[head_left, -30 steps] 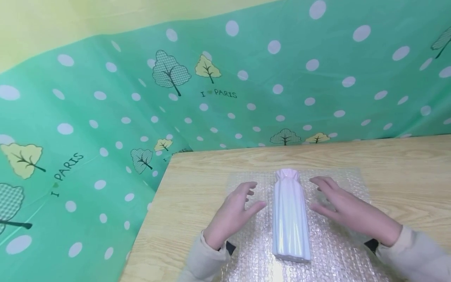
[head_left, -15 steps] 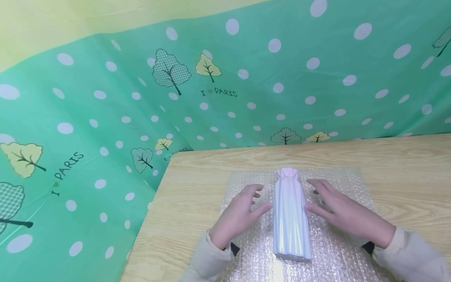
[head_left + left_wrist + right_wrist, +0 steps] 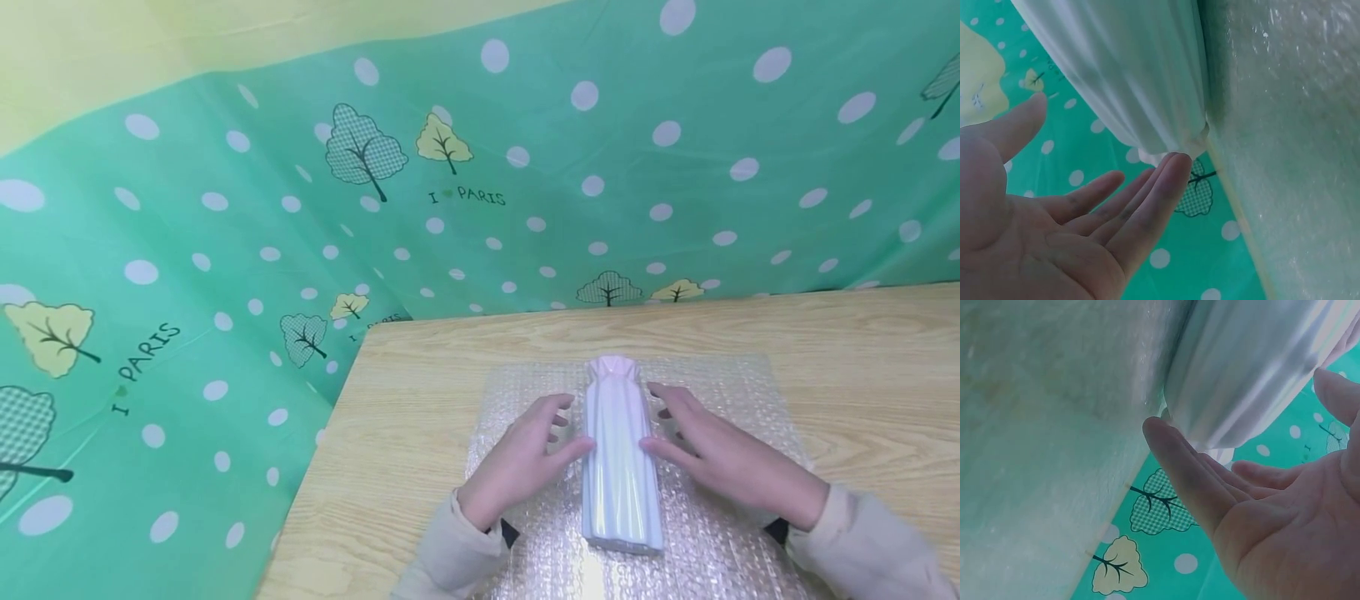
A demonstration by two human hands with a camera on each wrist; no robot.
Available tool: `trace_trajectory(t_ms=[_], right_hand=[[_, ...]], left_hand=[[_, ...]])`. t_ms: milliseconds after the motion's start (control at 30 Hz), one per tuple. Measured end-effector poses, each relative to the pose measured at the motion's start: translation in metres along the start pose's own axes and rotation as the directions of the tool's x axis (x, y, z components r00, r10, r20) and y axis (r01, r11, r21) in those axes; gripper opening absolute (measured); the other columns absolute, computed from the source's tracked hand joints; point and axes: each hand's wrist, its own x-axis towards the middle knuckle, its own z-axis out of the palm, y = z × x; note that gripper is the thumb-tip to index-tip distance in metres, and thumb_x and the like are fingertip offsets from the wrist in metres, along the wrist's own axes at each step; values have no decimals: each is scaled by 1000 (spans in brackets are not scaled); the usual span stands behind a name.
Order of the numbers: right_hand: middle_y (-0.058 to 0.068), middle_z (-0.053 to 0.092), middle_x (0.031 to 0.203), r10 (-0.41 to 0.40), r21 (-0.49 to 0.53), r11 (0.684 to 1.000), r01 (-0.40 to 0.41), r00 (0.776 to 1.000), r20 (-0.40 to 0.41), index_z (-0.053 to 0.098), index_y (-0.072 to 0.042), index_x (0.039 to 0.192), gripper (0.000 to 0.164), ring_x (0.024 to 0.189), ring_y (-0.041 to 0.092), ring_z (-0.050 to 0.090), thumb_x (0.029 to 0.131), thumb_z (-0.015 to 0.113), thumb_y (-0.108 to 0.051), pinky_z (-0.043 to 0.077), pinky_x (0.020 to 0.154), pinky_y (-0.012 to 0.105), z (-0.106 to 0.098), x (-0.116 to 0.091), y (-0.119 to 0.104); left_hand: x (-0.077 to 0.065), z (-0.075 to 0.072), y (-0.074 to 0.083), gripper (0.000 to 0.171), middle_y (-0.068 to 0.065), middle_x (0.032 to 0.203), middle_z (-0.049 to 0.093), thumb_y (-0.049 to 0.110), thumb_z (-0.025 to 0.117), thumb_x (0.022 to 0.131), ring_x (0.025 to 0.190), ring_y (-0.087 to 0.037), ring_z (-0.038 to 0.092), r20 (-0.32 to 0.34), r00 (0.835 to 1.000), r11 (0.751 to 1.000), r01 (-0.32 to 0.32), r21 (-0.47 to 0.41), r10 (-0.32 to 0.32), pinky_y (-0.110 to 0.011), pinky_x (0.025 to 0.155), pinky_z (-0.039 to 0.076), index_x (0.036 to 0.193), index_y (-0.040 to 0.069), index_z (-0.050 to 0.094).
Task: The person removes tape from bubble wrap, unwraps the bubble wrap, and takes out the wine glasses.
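A ribbed vase, pink at the neck and pale blue toward its base, lies on its side on a sheet of bubble wrap. Its neck points away from me. My left hand is at its left side, thumb tip right at the vase's edge, fingers extended and loosely bent. On the other side my right hand mirrors it, with the thumb tip overlapping the vase's right edge. In the left wrist view the palm faces the vase with the fingers spread. The right wrist view shows the fingertips close beside the vase.
The bubble wrap lies flat on a wood-grain table. Behind and to the left hangs a green curtain with white dots and printed trees. Table surface extends left and right of the wrap.
Both hands have moved inward toward the vase, the left one to the right and the right one to the left. The vase and the bubble wrap have stayed in place.
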Motion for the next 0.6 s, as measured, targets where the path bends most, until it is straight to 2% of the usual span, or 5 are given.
trace_trajectory(t_ms=[167,400,500,600], right_hand=[[25,38,151,12,5,1000,-13,1000,8,19,-8,157,74,119,40,58,101,53,-44,53,90,62,2,0,1],[27,42,148,53,-16,998,-53,999,13,16,-3,157,80,119,39,58,101,51,-48,52,93,61,4,1,0],[26,46,144,57,-4,998,-57,998,15,17,0,156,81,117,37,60,101,52,-47,54,90,59,5,1,0],[24,48,143,53,17,998,-54,998,21,18,0,156,79,117,35,60,101,52,-46,55,90,57,6,1,0]], left_hand=[[2,3,0,77,-6,142,54,61,55,93,111,-20,64,14,1000,1000,-9,-17,10,-31,88,58,151,14,38],[3,8,-1,74,-4,137,57,62,56,92,109,-16,64,27,1000,1000,-3,-12,3,-31,87,58,150,18,39],[5,11,-2,72,-3,133,60,60,57,92,106,-14,66,41,999,998,-6,-61,8,-27,84,58,149,19,40],[7,13,-4,68,-2,130,61,54,60,93,104,-11,66,67,998,988,-6,-154,16,-23,81,58,149,21,41]])
